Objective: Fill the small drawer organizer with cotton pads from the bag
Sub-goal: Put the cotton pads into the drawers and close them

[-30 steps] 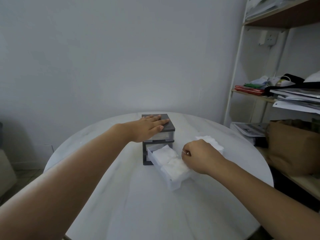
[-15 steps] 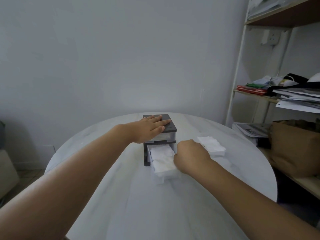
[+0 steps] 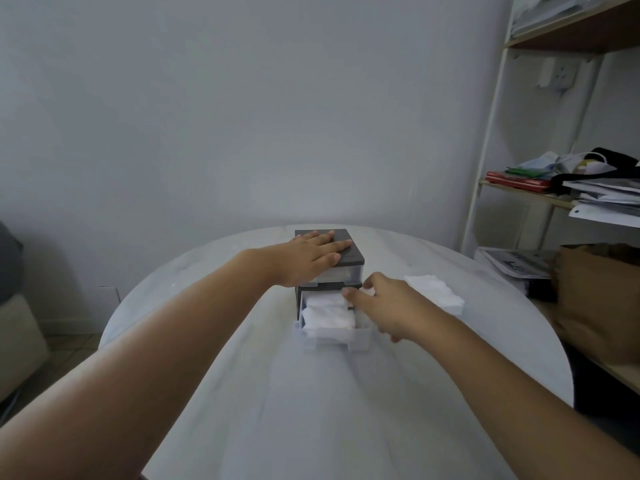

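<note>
A small drawer organizer (image 3: 349,252) with a dark grey top stands at the far middle of the round white table (image 3: 311,410). My left hand (image 3: 311,259) lies flat on its top, fingers straight. The lower clear drawer (image 3: 332,339) sticks partly out toward me, packed with white cotton pads (image 3: 327,313). My right hand (image 3: 384,308) grips the drawer's right side, thumb over the pads and fingers curled down its outer wall. The bag of cotton pads (image 3: 434,292) lies just right of that hand.
A white-framed shelf (image 3: 485,188) with papers and clutter stands at the right. A brown paper bag (image 3: 602,299) sits on its lower board beside the table's edge. A cushioned seat (image 3: 17,341) is low at the left.
The lower drawer has slid further into the organizer, and my right hand moved in with it. My left hand stayed flat on the top.
</note>
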